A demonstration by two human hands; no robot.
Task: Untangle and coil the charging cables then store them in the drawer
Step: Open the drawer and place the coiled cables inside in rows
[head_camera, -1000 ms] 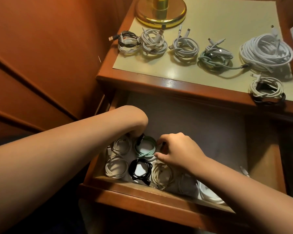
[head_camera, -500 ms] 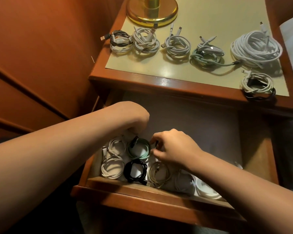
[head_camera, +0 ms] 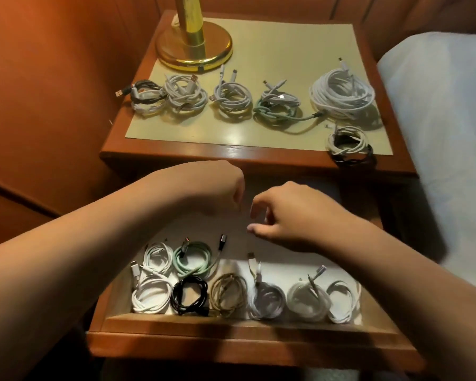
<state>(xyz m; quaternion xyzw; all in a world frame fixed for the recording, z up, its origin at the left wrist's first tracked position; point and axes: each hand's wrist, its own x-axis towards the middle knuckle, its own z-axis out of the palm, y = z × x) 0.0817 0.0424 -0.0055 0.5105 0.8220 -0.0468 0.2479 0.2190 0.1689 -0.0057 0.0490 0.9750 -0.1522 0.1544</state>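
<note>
Both hands hover above the open drawer [head_camera: 231, 329], holding nothing: left hand [head_camera: 220, 188] fingers hidden, state unclear; right hand [head_camera: 289, 215] loosely curled. Coils [head_camera: 231, 295] fill the drawer's front edge, with bare floor behind them.

Warm, dim light glared off the lamp base [head_camera: 194, 55] and mat [head_camera: 231, 136], while motion blur smeared the bed [head_camera: 437, 133] and the frame's edges bowed.

nightstand [head_camera: 173, 154] with coiled cables [head_camera: 232, 101], lamp base [head_camera: 194, 49]
</note>
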